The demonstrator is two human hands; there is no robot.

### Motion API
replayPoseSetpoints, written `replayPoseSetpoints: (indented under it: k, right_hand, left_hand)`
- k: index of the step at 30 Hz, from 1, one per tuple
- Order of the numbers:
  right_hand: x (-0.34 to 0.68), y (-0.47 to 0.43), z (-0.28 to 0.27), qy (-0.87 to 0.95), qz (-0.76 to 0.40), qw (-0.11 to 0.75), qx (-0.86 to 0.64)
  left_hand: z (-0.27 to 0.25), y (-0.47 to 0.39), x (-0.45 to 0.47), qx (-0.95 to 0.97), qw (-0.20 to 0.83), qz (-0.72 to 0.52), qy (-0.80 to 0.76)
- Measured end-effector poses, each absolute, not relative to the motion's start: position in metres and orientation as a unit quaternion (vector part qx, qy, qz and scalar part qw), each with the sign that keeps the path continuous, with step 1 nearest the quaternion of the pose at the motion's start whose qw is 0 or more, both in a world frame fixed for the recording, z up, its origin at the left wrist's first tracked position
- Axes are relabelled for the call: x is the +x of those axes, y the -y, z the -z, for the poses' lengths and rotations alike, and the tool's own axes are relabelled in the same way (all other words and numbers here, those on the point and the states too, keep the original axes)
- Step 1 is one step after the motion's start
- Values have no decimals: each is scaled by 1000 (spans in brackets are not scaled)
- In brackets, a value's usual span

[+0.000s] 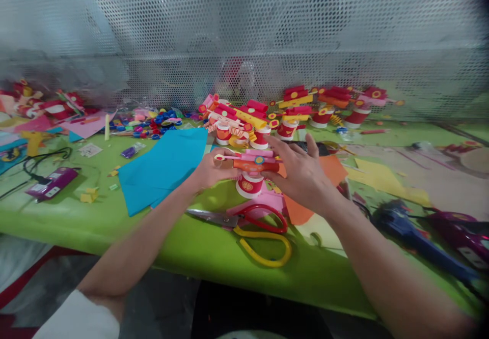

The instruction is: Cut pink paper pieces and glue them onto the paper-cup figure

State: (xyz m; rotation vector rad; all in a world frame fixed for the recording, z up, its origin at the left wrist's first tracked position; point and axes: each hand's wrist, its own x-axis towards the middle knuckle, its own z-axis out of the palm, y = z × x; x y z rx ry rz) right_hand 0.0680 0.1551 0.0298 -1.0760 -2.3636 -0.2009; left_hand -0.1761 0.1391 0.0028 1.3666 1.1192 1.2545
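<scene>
A small paper model (255, 166) stands upright between my hands, with pink and orange rolls across a red-and-white cup base (249, 185). My left hand (214, 170) is closed at its left end, near a thin roll with a round tip. On the other side, my right hand (300, 171) curves around the right end of the rolls. Its thumb is low against the model and its index finger reaches past the top; the exact contact is partly hidden. Just in front lie scissors (229, 220) with one red and one yellow handle, partly over pink paper (267, 201).
Several similar red and yellow models (292, 120) stand behind, before a perforated metal screen (237, 18). Blue sheets (164, 166) lie left, orange paper (300, 209) right. Glue guns, one yellow (34, 143) and one blue (405, 232), have cords near purple power strips (53, 184). Small colourful pieces (162, 120) lie behind.
</scene>
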Motion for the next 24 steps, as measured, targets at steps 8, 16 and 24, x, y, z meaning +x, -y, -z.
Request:
replayPoseSetpoints:
  k: [8, 16, 24]
  right_hand:
    - [70, -155, -31, 878, 92, 273, -384]
    - [71, -156, -32, 881, 100, 273, -374]
    - [74, -156, -33, 879, 90, 276, -378]
  left_hand:
    - [-7, -136, -176, 538, 504, -507, -446]
    - [-13, -133, -179, 534, 517, -500, -446]
    - [-15, -132, -179, 521, 514, -508, -454]
